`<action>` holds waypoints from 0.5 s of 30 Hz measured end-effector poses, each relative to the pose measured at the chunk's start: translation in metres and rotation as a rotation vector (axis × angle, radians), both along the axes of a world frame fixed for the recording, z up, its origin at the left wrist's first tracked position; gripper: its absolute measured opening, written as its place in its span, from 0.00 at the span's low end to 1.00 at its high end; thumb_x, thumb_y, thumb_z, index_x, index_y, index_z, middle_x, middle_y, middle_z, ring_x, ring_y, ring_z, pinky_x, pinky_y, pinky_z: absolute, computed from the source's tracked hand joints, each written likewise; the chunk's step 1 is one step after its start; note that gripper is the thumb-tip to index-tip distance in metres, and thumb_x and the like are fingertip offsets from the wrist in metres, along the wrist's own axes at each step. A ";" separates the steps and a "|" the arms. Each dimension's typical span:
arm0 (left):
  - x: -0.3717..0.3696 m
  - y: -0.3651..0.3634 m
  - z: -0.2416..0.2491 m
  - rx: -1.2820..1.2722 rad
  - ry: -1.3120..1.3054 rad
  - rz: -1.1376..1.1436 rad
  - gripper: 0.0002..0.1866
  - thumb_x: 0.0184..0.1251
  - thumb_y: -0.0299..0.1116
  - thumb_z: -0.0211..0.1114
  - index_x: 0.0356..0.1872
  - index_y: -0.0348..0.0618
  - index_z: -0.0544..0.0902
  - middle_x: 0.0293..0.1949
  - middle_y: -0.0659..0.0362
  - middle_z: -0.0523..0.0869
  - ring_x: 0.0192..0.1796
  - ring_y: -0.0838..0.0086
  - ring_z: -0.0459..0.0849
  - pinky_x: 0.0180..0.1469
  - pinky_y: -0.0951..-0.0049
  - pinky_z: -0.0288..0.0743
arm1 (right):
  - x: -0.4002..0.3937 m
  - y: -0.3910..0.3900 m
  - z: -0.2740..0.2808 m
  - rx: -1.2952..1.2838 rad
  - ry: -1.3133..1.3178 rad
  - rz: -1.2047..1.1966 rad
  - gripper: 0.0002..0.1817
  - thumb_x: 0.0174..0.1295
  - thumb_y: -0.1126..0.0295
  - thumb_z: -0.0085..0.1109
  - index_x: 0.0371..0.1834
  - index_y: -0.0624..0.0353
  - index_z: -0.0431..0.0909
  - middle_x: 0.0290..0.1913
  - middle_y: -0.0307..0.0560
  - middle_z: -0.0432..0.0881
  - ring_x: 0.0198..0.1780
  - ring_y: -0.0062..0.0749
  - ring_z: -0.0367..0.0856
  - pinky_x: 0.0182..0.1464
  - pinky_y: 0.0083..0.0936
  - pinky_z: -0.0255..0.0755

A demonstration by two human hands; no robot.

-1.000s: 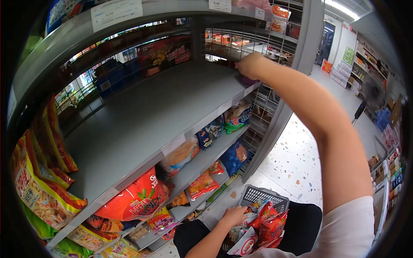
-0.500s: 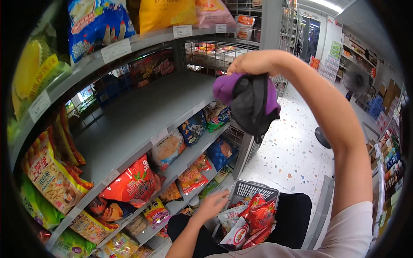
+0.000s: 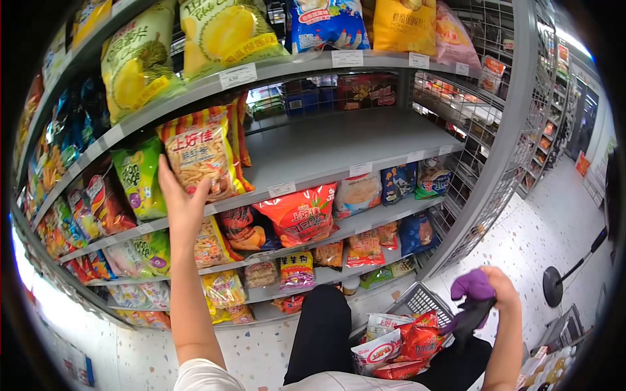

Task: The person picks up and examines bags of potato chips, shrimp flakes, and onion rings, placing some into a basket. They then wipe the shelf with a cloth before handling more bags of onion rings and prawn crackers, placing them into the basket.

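Note:
My left hand (image 3: pixel 181 189) is at the lower left of a red-and-yellow bag of prawn crackers (image 3: pixel 199 153) standing at the shelf front. The fingers lie stretched along the bag's side, with the thumb apart across its front. At lower right, my right hand (image 3: pixel 502 290) is closed on a bunched purple and black cloth (image 3: pixel 475 290), which hangs over the side of a grey basket (image 3: pixel 417 296). Red and white snack packets (image 3: pixel 398 342) fill the basket, which sits by my legs. A green snack bag (image 3: pixel 140 176) stands just left of my left hand.
The grey shelf (image 3: pixel 345 140) runs right from the crackers to a wire-mesh end panel (image 3: pixel 486 169). Durian chip bags (image 3: pixel 228 36) line the shelf above, and several snack bags fill those below. A black round-based stand (image 3: pixel 553 287) is on the speckled floor (image 3: pixel 515 241) at right.
My view has turned left. My left hand has risen from beside the basket to the prawn crackers. My right hand has lowered the cloth from shelf height to beside the basket.

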State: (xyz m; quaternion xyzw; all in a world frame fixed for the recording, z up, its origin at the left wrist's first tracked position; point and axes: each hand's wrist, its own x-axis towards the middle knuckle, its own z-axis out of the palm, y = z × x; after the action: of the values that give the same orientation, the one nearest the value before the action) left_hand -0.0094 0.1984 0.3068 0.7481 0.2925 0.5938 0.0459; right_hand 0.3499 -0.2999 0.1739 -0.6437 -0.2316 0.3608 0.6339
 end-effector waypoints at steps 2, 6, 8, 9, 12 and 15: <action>0.007 0.018 -0.006 -0.040 0.008 -0.047 0.48 0.55 0.34 0.72 0.71 0.27 0.51 0.69 0.37 0.59 0.72 0.51 0.60 0.73 0.63 0.52 | -0.009 -0.022 -0.025 0.064 0.062 -0.106 0.07 0.59 0.74 0.53 0.34 0.64 0.80 0.32 0.42 0.83 0.33 0.24 0.81 0.36 0.22 0.76; 0.043 0.024 0.000 -0.026 0.109 0.048 0.51 0.45 0.45 0.78 0.65 0.23 0.59 0.58 0.36 0.72 0.64 0.48 0.69 0.65 0.57 0.63 | -0.027 -0.055 -0.047 0.114 0.084 -0.243 0.12 0.61 0.71 0.51 0.39 0.69 0.78 0.34 0.50 0.83 0.34 0.31 0.82 0.38 0.25 0.78; 0.052 0.038 0.009 -0.251 -0.041 -0.132 0.54 0.45 0.50 0.78 0.66 0.27 0.59 0.60 0.37 0.70 0.65 0.47 0.68 0.66 0.58 0.62 | -0.032 -0.069 -0.049 0.110 0.074 -0.228 0.14 0.62 0.70 0.50 0.41 0.70 0.78 0.35 0.50 0.83 0.35 0.30 0.82 0.40 0.24 0.78; 0.053 0.041 0.013 -0.348 -0.145 -0.233 0.54 0.45 0.52 0.77 0.67 0.28 0.58 0.62 0.37 0.68 0.66 0.47 0.67 0.67 0.58 0.62 | -0.038 -0.073 -0.048 0.147 0.106 -0.255 0.14 0.62 0.69 0.50 0.41 0.71 0.78 0.35 0.52 0.83 0.35 0.32 0.82 0.39 0.25 0.78; 0.047 0.032 0.024 -0.242 -0.072 0.353 0.58 0.43 0.58 0.76 0.70 0.33 0.57 0.67 0.37 0.61 0.68 0.47 0.63 0.68 0.58 0.60 | -0.038 -0.091 -0.062 0.206 0.173 -0.291 0.14 0.62 0.68 0.49 0.41 0.71 0.77 0.35 0.54 0.83 0.34 0.34 0.82 0.38 0.26 0.78; 0.042 0.076 0.001 -0.376 -0.152 0.139 0.61 0.40 0.62 0.76 0.72 0.38 0.55 0.70 0.36 0.55 0.69 0.46 0.61 0.69 0.55 0.59 | -0.031 -0.107 -0.089 0.237 0.214 -0.300 0.15 0.64 0.68 0.48 0.44 0.69 0.76 0.36 0.54 0.83 0.34 0.36 0.82 0.37 0.27 0.78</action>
State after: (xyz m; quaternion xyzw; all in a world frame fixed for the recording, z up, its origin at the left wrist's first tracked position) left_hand 0.0329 0.2741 0.3080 0.6573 0.4449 0.5853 0.1657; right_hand 0.3186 -0.4065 0.0853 -0.5500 -0.1053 0.2988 0.7727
